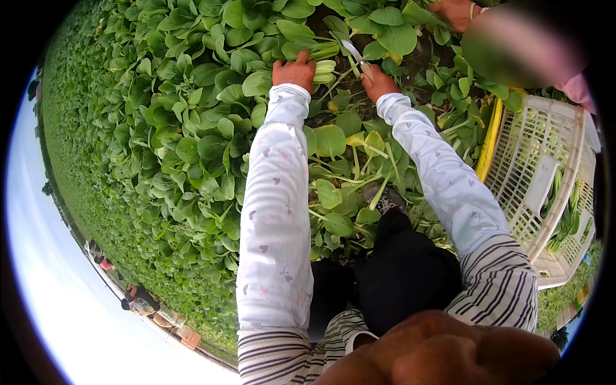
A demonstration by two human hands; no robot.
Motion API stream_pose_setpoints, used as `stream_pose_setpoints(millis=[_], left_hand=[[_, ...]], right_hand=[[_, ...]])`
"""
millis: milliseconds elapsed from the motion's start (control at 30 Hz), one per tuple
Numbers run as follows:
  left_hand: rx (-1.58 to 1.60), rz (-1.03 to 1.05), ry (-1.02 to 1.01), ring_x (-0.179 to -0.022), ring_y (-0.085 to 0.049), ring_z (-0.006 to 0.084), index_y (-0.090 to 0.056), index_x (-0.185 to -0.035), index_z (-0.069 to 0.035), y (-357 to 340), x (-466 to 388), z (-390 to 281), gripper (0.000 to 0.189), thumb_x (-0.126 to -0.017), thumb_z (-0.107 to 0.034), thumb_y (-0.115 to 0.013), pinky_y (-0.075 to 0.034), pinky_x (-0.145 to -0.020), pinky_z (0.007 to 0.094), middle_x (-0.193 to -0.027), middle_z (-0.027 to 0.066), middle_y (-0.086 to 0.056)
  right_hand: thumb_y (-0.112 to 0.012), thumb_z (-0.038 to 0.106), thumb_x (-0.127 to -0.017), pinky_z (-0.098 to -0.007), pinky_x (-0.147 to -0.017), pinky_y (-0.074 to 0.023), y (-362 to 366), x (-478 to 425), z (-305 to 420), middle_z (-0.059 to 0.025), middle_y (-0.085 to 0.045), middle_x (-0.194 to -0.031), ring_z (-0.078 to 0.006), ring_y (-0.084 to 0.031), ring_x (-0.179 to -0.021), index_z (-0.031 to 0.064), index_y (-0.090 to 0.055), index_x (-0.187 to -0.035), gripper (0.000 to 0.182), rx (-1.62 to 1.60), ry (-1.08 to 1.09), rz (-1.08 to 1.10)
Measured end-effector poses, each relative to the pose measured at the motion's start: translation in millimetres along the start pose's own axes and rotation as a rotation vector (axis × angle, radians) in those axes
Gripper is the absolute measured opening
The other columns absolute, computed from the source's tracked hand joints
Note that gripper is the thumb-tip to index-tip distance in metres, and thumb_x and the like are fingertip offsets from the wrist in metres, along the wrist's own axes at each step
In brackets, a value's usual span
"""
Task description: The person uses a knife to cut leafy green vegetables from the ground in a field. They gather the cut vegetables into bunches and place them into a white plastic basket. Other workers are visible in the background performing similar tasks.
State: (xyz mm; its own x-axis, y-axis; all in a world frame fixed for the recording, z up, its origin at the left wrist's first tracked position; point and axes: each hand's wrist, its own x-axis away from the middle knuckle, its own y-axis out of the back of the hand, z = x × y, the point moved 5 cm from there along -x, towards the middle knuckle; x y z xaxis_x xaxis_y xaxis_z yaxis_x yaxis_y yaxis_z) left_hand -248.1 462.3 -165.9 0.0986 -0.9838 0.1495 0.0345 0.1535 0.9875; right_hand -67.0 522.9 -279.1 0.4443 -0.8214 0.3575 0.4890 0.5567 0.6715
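My left hand [294, 73] is closed around a bunch of leafy greens that look like bok choy, their pale stalk ends [325, 72] facing right. To its right, my right hand [380, 84] grips the light-coloured handle [366, 70] of a small curved knife. The knife's shiny blade [352, 50] points up and left, close beside green stems [327, 49] above the held bunch. Whether the blade touches those stems I cannot tell. Cut leaves and yellowed leaves [374, 144] lie on the soil below my hands.
Dense leafy greens [192, 120] stand along my left. A white plastic crate [536, 163] holding greens stands at the right, beside a yellow edge [490, 137]. Another person's hand [452, 13] is among plants at the top right. More people [140, 302] are far off at the lower left.
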Motion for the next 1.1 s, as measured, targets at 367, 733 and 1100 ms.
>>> stream_pose_setpoints(millis=[367, 733, 1100], left_hand=[[-0.059, 0.175, 0.011, -0.085, -0.059, 0.0214, -0.059, -0.105, -0.02, -3, 14, -20, 0.038, -0.068, -0.008, -0.055, -0.039, -0.081, 0.0415, -0.115, -0.0034, -0.05], [0.292, -0.122, 0.035, -0.089, -0.057, 0.0163, -0.058, -0.108, -0.015, 73, 111, -56, 0.049, -0.06, -0.007, -0.061, -0.038, -0.078, 0.0328, -0.121, -0.0026, -0.05], [0.865, -0.215, 0.197, -0.095, -0.056, 0.0204, -0.059, -0.105, -0.009, 117, 205, -113, 0.048, -0.058, -0.004, -0.064, -0.041, -0.078, 0.0326, -0.119, 0.0045, -0.052]], right_hand=[[-0.048, 0.035, -0.084, -0.0484, -0.058, -0.0443, 16, 5, 20, -0.0161, -0.062, -0.073, -0.0368, -0.06, -0.067, 0.0113, -0.041, -0.103, 0.031, 0.364, 0.05, 0.088], [-0.058, 0.034, -0.082, -0.0248, -0.037, -0.0311, 31, 67, 2, -0.0059, -0.059, -0.072, -0.0082, -0.04, -0.039, 0.0068, -0.056, -0.098, 0.031, -1.063, -0.348, 0.258], [-0.055, 0.031, -0.086, -0.0169, -0.039, -0.0287, 82, 147, 76, -0.0009, -0.056, -0.082, -0.0025, -0.033, -0.04, 0.0008, -0.048, -0.113, 0.041, -1.616, 0.026, 0.614]])
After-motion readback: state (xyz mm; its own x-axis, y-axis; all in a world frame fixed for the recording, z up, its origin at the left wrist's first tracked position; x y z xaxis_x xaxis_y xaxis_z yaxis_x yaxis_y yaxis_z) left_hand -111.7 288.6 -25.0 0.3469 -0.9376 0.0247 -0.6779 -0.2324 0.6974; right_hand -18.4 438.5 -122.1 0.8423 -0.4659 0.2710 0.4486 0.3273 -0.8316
